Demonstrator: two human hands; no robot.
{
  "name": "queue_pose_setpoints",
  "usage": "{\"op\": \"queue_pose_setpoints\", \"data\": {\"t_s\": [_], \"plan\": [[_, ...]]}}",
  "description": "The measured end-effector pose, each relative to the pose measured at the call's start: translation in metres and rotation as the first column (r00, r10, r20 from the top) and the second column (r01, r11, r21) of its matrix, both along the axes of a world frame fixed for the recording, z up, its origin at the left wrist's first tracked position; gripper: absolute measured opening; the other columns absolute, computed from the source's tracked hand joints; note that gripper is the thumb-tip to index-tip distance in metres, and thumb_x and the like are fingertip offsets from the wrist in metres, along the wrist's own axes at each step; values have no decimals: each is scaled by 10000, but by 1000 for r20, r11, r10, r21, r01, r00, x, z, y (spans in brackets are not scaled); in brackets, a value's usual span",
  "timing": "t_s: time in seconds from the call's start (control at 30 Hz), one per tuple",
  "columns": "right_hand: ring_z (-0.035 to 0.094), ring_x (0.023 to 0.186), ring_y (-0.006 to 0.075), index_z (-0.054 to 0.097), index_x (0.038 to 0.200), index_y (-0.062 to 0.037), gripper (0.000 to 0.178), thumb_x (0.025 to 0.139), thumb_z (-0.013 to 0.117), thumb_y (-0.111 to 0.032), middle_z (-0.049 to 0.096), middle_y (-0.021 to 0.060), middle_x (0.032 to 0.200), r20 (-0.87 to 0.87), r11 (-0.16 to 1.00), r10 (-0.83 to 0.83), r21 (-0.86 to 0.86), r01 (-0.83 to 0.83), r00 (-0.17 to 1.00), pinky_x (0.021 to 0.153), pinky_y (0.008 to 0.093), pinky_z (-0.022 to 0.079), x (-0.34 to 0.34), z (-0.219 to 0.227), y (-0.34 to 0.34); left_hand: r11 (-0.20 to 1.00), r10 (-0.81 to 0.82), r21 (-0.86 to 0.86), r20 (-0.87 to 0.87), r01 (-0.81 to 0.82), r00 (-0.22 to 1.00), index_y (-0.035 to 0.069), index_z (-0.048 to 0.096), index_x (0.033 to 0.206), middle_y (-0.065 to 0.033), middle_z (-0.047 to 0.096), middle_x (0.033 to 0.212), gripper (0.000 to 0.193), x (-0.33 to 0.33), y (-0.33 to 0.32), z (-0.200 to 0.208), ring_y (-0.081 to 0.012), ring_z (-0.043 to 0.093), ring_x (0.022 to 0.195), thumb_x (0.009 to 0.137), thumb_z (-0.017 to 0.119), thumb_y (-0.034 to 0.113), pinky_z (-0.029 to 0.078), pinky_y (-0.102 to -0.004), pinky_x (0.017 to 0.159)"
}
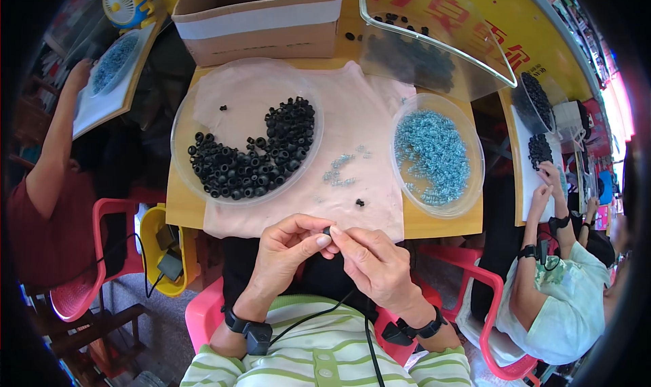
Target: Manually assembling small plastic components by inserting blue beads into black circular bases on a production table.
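Observation:
Just off the table's near edge, my left hand (290,246) and my right hand (376,259) meet with fingertips pinched together. Between them sits a small round black plastic piece (327,231); fingers cover most of it. A shallow clear round tray (224,92) holds a heap of similar black pieces (247,167) with holes. One loose black piece (360,202) lies on the pink cloth (346,109), beyond my right hand. Several tiny clear-blue pieces (337,173) are scattered on that cloth. To the right, an oval clear tray (477,177) contains many more blue pieces (434,153).
An open cardboard box (258,34) stands at the back of the table, beside a clear plastic bin (407,55) with black pieces inside. People work at tables on both sides. A yellow bucket (152,251) and a red chair (102,251) are at left. Cables run from my wristbands.

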State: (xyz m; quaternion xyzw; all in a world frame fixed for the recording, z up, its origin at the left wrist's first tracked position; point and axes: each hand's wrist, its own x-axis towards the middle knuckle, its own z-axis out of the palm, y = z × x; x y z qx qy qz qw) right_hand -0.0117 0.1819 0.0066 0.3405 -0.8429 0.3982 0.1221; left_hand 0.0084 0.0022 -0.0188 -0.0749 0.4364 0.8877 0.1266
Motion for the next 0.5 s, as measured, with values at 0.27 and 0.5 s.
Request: {"op": "queue_pose_setpoints", "data": {"t_s": [0.27,0.5], "plan": [[625,780,272,644,975,-24,208,772,687,-4,610,97,884,81,954,-283,126,272,956,663,352,515,-27,0,11,990,-8,-138,-16,6,1000,-8,619,1028,-111,674,907,165,-9,-1,-11,-172,666,795,864,633,-13,547,-285,708],[576,858,288,606,933,-24,170,787,681,-66,558,110,859,88,915,-226,361,180,970,688,372,488,-40,-2,3,992,-6,-125,-32,2,999,-3,617,1017,-115,674,914,153,-8,0,-12,-174,668,797,865,632,-9,545,-288,706]]}}
